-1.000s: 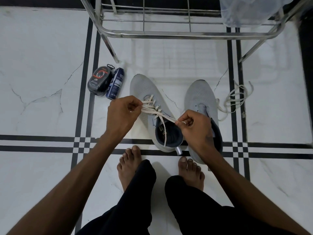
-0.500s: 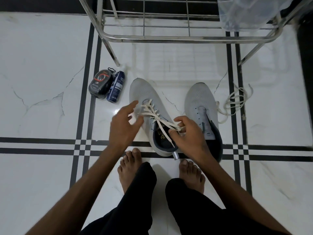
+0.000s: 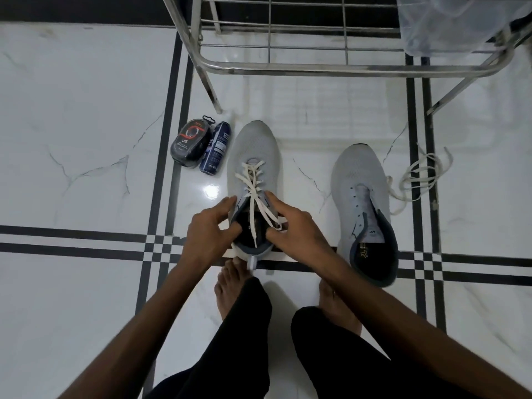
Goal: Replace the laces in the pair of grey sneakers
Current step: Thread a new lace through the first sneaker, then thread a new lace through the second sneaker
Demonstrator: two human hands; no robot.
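Two grey sneakers stand on the white marble floor, toes pointing away from me. The left sneaker (image 3: 254, 151) has a cream lace (image 3: 253, 182) threaded through its eyelets, with the loose ends falling into its opening. My left hand (image 3: 208, 234) grips the left side of its collar, thumb inside the opening. My right hand (image 3: 293, 228) holds the right side, index finger pointing along the lace. The right sneaker (image 3: 361, 197) has empty eyelets. A loose cream lace (image 3: 417, 177) lies in a tangle just right of it.
A black oval shoe-polish case (image 3: 190, 142) and a blue can (image 3: 216, 148) lie left of the left sneaker. A steel rack (image 3: 316, 64) stands beyond the shoes, with a clear plastic bag (image 3: 449, 21) on its right. My bare feet (image 3: 233, 286) are just behind the sneakers.
Both hands let go of the lace ends they were pulling taut and moved down to grip the left sneaker's collar. The sneaker has turned to point straight ahead.
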